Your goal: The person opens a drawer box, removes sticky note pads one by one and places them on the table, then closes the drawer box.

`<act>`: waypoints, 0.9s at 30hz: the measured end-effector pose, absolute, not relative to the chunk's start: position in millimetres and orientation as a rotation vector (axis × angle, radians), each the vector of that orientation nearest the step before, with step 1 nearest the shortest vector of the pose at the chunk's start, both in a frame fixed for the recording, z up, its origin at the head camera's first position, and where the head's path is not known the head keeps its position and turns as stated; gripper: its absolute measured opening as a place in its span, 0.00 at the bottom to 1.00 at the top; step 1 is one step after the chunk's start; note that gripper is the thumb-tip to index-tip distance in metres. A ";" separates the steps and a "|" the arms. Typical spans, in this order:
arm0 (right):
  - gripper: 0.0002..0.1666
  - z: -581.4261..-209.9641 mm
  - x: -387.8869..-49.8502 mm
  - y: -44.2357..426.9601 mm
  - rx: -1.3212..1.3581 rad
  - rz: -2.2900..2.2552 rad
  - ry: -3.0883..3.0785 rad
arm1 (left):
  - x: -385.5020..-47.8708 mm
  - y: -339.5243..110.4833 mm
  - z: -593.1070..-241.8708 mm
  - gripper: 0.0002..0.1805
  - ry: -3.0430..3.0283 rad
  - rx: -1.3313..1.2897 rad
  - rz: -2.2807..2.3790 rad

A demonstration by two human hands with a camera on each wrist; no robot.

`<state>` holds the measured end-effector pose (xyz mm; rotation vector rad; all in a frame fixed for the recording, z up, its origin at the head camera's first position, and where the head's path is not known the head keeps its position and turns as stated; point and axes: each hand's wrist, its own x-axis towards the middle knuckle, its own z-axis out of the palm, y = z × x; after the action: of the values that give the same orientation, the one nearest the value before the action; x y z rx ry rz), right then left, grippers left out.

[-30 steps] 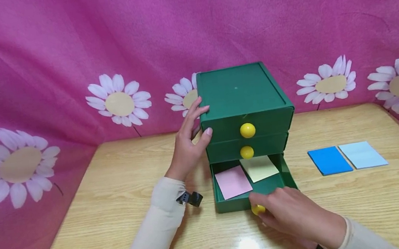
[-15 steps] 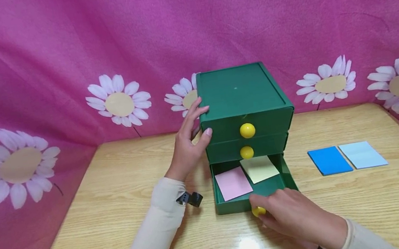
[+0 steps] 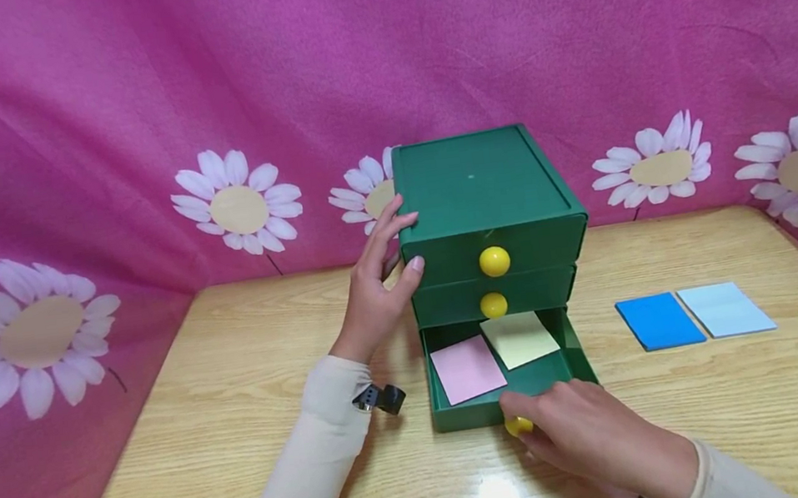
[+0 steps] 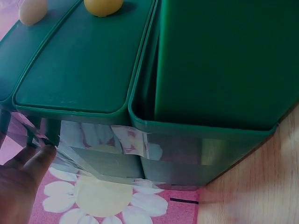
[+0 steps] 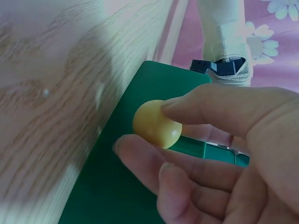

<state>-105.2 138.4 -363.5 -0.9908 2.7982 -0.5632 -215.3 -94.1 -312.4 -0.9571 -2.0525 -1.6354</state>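
Observation:
A green drawer box [image 3: 486, 178] stands on the table with three stacked drawers. Its bottom drawer [image 3: 467, 417] is pulled out and holds a pink sticky note pad [image 3: 468, 369] and a pale yellow sticky note pad [image 3: 520, 339]. My left hand [image 3: 376, 286] rests against the box's upper left side with fingers extended, thumb near the front edge. In the right wrist view, the thumb and fingers of my right hand [image 5: 210, 154] pinch the round yellow knob [image 5: 156, 123] of the bottom drawer. The upper two drawers are closed.
A blue sticky note pad [image 3: 660, 321] and a light blue sticky note pad [image 3: 727, 309] lie side by side on the wooden table [image 3: 233, 372], right of the box. A pink cloth [image 3: 313, 58] with printed daisies hangs behind and at both sides.
The bottom drawer has come slightly farther out toward me, with my right hand on its knob and the two pads inside it. My left hand has stayed in place.

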 end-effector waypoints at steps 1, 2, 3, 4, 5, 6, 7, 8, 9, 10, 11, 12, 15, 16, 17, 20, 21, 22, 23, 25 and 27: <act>0.13 -363.5 -105.0 138.5 -0.987 -0.563 2.796 | -215.8 -94.0 -312.8 0.26 -2.052 -0.958 -1.635; 0.13 -363.6 -104.7 138.6 -0.985 -0.560 2.796 | -216.3 -94.1 -313.2 0.26 -2.052 -0.958 -1.637; 0.13 -363.6 -104.5 138.6 -0.979 -0.556 2.795 | -217.1 -94.1 -314.1 0.26 -2.050 -0.958 -1.640; 0.13 -363.5 -104.3 138.5 -0.972 -0.553 2.793 | -218.1 -94.1 -315.0 0.26 -2.049 -0.959 -1.641; 0.13 -363.2 -104.1 138.4 -0.967 -0.551 2.790 | -220.6 -94.4 -317.6 0.27 -2.047 -0.960 -1.637; 0.13 -363.0 -103.9 138.4 -0.968 -0.551 2.789 | -223.7 -94.7 -320.7 0.27 -2.046 -0.959 -1.634; 0.13 -362.9 -103.6 138.4 -0.968 -0.552 2.789 | -227.0 -95.0 -324.0 0.27 -2.047 -0.959 -1.630; 0.13 -362.6 -103.3 138.5 -0.966 -0.555 2.787 | -230.3 -95.3 -327.3 0.27 -2.049 -0.957 -1.625; 0.13 -362.3 -103.0 138.5 -0.963 -0.560 2.782 | -233.8 -95.7 -331.0 0.27 -2.051 -0.957 -1.617; 0.13 -362.0 -102.7 138.5 -0.959 -0.564 2.776 | -237.3 -96.1 -334.5 0.27 -2.054 -0.956 -1.609; 0.13 -361.6 -102.3 138.5 -0.954 -0.570 2.767 | -240.5 -96.6 -337.9 0.27 -2.056 -0.955 -1.603; 0.12 -361.3 -101.8 138.7 -0.947 -0.584 2.751 | -242.1 -96.7 -339.6 0.27 -2.059 -0.954 -1.600; 0.11 -360.1 -99.9 139.7 -0.912 -0.626 2.683 | -242.9 -96.6 -340.0 0.27 -2.060 -0.955 -1.596; 0.11 -359.9 -99.2 140.0 -0.908 -0.638 2.665 | -241.6 -96.4 -338.6 0.27 -2.057 -0.956 -1.599; 0.10 -359.7 -98.6 140.4 -0.901 -0.649 2.647 | -239.0 -96.1 -335.8 0.27 -2.053 -0.958 -1.605; 0.10 -359.9 -97.2 140.7 -0.898 -0.662 2.626 | -229.0 -95.2 -325.5 0.27 -2.044 -0.963 -1.619; 0.10 -360.2 -96.9 140.7 -0.903 -0.663 2.627 | -225.4 -94.8 -322.0 0.27 -2.045 -0.965 -1.623; 0.10 -360.4 -96.7 140.7 -0.905 -0.667 2.626 | -222.0 -94.5 -318.6 0.27 -2.045 -0.966 -1.626; 0.10 -360.5 -96.6 140.6 -0.903 -0.670 2.625 | -219.0 -94.2 -315.8 0.27 -2.049 -0.965 -1.627; 0.10 -360.7 -96.4 140.8 -0.909 -0.676 2.625 | -215.6 -94.0 -312.7 0.27 -2.063 -0.959 -1.621; 0.10 -360.4 -96.3 141.5 -0.905 -0.679 2.620 | -214.2 -93.8 -311.3 0.27 -2.070 -0.957 -1.622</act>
<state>-96.3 141.5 -360.4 -0.9049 2.6200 -0.6795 -214.2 -93.8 -311.3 -0.9570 -2.0697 -1.6216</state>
